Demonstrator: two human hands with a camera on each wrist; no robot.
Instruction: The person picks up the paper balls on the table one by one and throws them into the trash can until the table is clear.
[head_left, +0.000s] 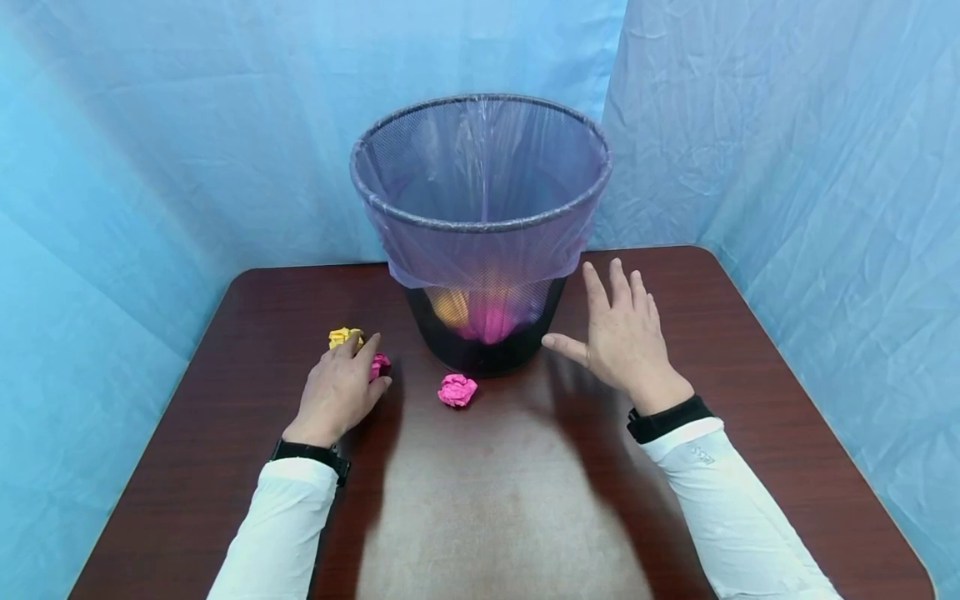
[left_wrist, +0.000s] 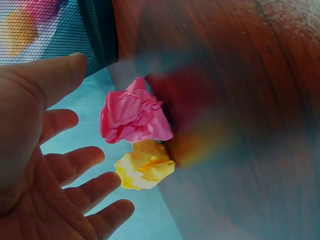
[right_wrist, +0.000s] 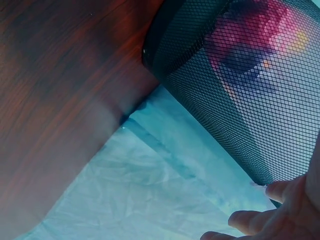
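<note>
The left hand (head_left: 339, 390) hovers palm-down over a pink paper ball (head_left: 379, 365) beside a yellow paper ball (head_left: 344, 337), fingers spread and holding nothing. The right hand (head_left: 621, 337) hangs open, fingers splayed, beside the mesh bin (head_left: 480, 225). 1 more pink ball (head_left: 457, 389) lies on the table (head_left: 495, 500).

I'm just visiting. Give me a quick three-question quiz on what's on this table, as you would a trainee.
1. True or false: the left hand is lifting the mesh bin.
2. How many paper balls lie on the table outside the bin?
3. Nearest the left hand's fingers: A) pink ball B) bin rim C) right hand

Key: 1 false; 2 three, namely two pink and one yellow ball; 3 A.
</note>
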